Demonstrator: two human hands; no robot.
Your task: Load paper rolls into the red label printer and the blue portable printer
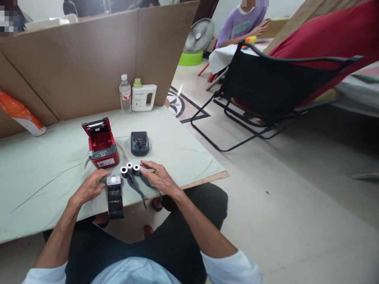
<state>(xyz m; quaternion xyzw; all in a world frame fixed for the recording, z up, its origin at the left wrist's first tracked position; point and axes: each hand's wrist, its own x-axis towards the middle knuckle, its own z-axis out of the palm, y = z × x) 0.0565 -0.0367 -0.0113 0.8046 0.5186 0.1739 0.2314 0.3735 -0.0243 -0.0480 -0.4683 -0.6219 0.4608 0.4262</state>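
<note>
On the table's near edge, my left hand [91, 184] has its fingers apart, just left of a white roll [113, 180] whose black strip [115, 202] hangs over the edge. My right hand [158, 177] reaches in from the other side with fingers stretched, the tips at the rightmost of three small paper rolls [136, 169]; whether they touch it I cannot tell. Dark strips [136, 188] trail from these rolls. Behind the left hand stands a red receipt printer [103, 148] with its lid raised. A smaller dark portable printer [139, 143] lies to its right.
A cardboard panel [89, 67] walls off the table's back. Before it stand a clear bottle [125, 96] and a white jug [143, 98]; an orange bottle [22, 112] leans at left. Beyond the right edge are a black folding chair [266, 83], a fan [201, 35] and a seated person [241, 23].
</note>
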